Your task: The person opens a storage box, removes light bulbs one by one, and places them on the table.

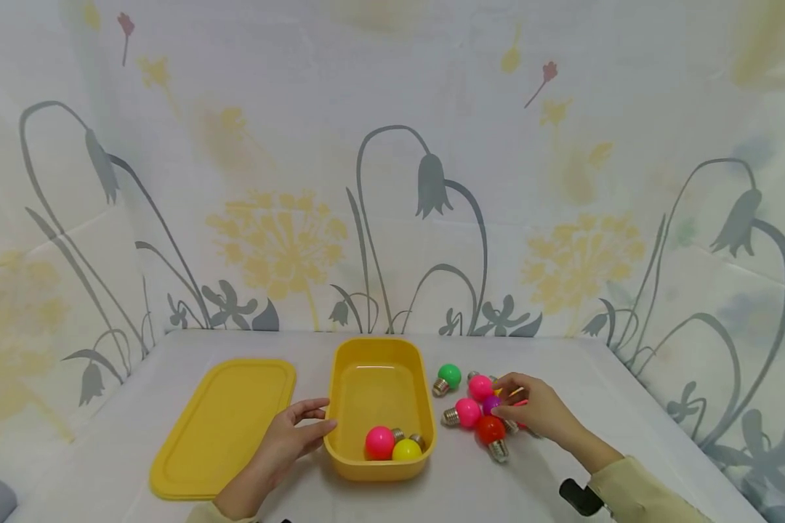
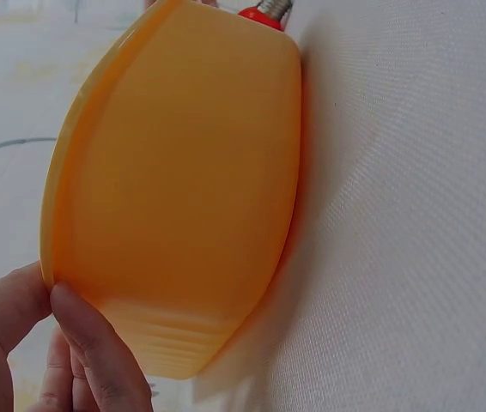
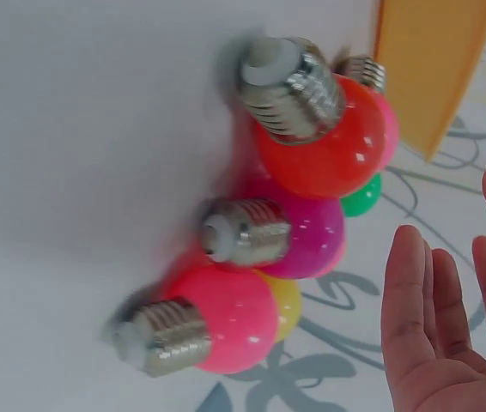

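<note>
A deep yellow plastic box (image 1: 376, 385) stands on the table. Its rim is pinched at the left side between thumb and finger of my left hand (image 1: 288, 439), as the left wrist view also shows. Inside, at the near end, lie a pink light bulb (image 1: 380, 442) and a yellow light bulb (image 1: 407, 450). My right hand (image 1: 536, 407) hovers over a group of bulbs right of the box, fingers spread and nothing held. Purple (image 3: 312, 236), red (image 3: 325, 154) and pink (image 3: 234, 322) bulbs show beside it; a yellow one is partly hidden.
A flat yellow lid (image 1: 225, 428) lies left of the box. A green bulb (image 1: 450, 375) sits at the group's far left, near the box. Behind the white-covered table (image 1: 340, 505) hangs a flower-printed cloth (image 1: 392, 87). Some black gear (image 1: 581, 497) shows at the right sleeve.
</note>
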Demonstrator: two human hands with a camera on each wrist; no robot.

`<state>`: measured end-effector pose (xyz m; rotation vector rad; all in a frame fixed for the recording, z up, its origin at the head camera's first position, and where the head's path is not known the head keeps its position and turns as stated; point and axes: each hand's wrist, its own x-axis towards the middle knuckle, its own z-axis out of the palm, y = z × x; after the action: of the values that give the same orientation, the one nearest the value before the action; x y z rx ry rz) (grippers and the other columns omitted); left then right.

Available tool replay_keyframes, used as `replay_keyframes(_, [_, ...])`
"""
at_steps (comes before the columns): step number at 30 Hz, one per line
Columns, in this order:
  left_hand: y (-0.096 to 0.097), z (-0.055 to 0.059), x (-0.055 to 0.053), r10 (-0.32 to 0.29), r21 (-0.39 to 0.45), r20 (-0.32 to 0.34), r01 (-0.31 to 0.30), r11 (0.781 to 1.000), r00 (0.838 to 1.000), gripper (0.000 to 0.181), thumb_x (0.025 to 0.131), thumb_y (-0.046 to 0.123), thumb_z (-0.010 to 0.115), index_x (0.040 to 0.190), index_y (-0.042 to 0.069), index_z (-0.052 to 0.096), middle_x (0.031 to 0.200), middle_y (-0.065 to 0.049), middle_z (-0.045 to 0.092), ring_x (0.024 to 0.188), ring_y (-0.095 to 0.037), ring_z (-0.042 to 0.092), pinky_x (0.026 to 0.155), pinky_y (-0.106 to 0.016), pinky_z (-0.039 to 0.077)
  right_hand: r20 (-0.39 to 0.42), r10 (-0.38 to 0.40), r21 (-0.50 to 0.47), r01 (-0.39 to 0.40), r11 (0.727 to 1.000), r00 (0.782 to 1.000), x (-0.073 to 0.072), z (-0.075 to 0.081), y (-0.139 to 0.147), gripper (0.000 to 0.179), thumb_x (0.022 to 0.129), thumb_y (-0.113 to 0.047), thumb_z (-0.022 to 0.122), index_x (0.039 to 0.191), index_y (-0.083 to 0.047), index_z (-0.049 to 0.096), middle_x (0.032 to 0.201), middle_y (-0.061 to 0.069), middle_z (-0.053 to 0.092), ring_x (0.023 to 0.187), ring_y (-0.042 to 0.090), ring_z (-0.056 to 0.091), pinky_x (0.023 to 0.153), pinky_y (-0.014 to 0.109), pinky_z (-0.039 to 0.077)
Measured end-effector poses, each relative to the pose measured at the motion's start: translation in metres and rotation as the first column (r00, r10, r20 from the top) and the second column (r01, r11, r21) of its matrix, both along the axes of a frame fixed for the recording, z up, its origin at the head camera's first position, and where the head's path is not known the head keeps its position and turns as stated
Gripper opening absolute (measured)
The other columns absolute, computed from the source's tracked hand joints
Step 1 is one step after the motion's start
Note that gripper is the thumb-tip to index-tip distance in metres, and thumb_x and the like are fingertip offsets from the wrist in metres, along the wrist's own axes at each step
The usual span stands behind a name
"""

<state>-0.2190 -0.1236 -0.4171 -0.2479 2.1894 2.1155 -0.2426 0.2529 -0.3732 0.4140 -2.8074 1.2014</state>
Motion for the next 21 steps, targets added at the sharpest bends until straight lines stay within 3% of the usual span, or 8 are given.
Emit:
replay_keyframes(12, [0.000, 0.001, 0.000, -0.001, 0.005, 0.000, 0.001, 1.000, 1.000, 0.047, 0.078, 0.011, 0.076, 0.119, -0.002, 0.058, 0.100, -0.011, 0.054, 0.074, -0.017, 0.056, 0.069, -0.028, 0.053, 0.042, 0.016, -0.026, -0.015, 1.000, 0.999, -0.010, 0.016, -0.024, 0.029, 0.078, -0.010, 0.075, 0.104, -0.005, 0.063, 0.095, 0.007, 0.062, 0.088, 0.021, 0.057, 0.072, 0.030, 0.053])
replay_keyframes(21, [0.000, 0.001, -0.001, 0.002, 0.003, 0.005, -0.002, 1.000, 1.000, 0.047, 0.077, 0.011, 0.076, 0.119, -0.002, 0.058, 0.100, -0.011, 0.054, 0.075, -0.018, 0.056, 0.071, -0.029, 0.054, -0.001, 0.148, 0.000, -0.148, 0.989, 0.989, -0.019, 0.026, -0.046, 0.025, 0.077, -0.008, 0.075, 0.099, -0.006, 0.063, 0.088, 0.004, 0.061, 0.081, 0.020, 0.059, 0.068, 0.027, 0.053])
